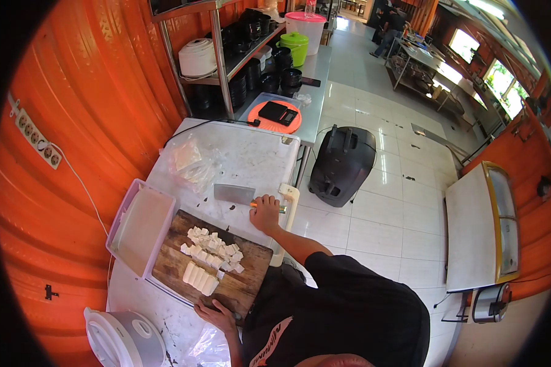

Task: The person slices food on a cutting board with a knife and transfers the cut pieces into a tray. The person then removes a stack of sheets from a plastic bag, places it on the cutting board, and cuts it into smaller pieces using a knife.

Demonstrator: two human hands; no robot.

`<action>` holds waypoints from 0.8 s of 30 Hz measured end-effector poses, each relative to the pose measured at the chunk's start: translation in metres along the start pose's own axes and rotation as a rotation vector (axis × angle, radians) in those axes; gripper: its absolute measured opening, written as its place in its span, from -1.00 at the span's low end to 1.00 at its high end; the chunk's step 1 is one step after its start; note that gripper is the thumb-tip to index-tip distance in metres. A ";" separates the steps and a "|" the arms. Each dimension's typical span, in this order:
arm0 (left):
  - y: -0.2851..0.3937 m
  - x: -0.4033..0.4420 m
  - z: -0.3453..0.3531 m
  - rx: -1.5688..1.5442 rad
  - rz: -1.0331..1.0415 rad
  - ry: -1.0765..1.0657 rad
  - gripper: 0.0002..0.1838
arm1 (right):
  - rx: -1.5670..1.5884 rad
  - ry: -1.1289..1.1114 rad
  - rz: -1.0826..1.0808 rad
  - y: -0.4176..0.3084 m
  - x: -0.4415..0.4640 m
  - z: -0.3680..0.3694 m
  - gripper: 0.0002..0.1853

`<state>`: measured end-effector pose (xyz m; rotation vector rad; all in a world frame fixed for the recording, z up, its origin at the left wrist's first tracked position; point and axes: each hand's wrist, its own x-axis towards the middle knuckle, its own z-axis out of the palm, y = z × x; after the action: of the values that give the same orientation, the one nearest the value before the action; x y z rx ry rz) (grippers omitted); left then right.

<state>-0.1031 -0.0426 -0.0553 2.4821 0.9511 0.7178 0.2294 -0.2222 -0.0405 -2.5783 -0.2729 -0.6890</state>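
My right hand (265, 214) is closed around the handle of a cleaver (234, 194), whose broad blade is over the white worktop beyond the board. At the near left corner of the wooden cutting board (256, 269), my left hand (217, 315) rests with its fingers apart, holding nothing. White tofu-like cubes (214, 248) are scattered over the middle of the board. Beside them, closer to my left hand, is a block cut into slices (200, 278). A clear plastic bag (193, 162) with a pale block inside lies past the cleaver.
A lilac plastic tub (142, 229) stands against the board, by the orange wall. A rice cooker (125, 339) and another clear bag (208, 348) are on my left. To the right, a black scale (278, 113) sits on an orange lid; a black speaker-like case (343, 165) stands on the floor.
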 end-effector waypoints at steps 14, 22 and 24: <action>0.002 0.000 0.005 0.051 0.031 0.042 -0.40 | 0.030 0.029 -0.018 0.002 0.000 0.000 -0.73; 0.005 0.000 0.007 0.059 0.007 0.049 -0.40 | 0.031 0.034 -0.013 0.004 -0.001 0.004 -0.74; 0.002 -0.001 0.009 0.069 0.013 0.051 -0.40 | 0.034 0.034 -0.014 0.005 -0.001 0.005 -0.74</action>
<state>-0.0976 -0.0465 -0.0613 2.5424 0.9945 0.7683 0.2323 -0.2238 -0.0465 -2.5327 -0.2891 -0.7262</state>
